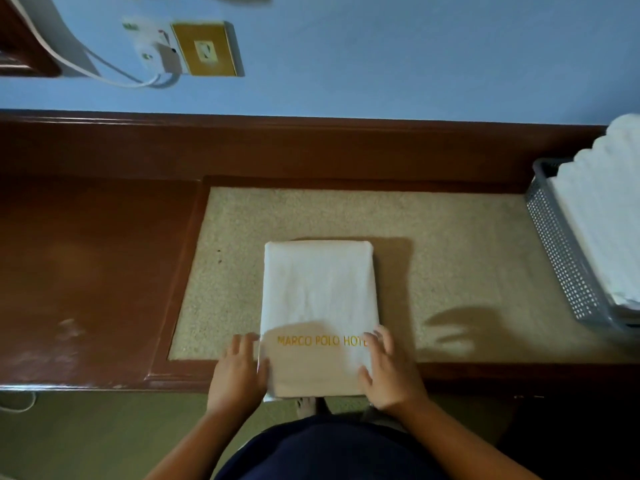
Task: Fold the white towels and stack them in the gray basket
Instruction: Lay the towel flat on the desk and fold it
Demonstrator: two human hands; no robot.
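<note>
Folded white towel, low in the middle of the frame. Lies flat on a beige mat set into a brown wooden table. Reaches with its near end to the front edge of the table. Shows gold letters across its near part, partly in shadow.

Left hand at the towel's left side, low in the frame. Fingers straight and close together, lying on the mat along the towel's edge; thumb touching that edge.

Right hand at the towel's right side. Fingers a little spread, resting on top of the right edge and covering the last letter; thumb flat on the towel, pointing in.

Gray basket at the right edge of the frame, well apart from the folded towel. Holds a tall stack of white towels that rises above its rim.

Blue wall across the top. Gold socket plate at the upper left, with a white cable hanging beside it.

Dark blue clothing at the bottom middle, between the two arms.
</note>
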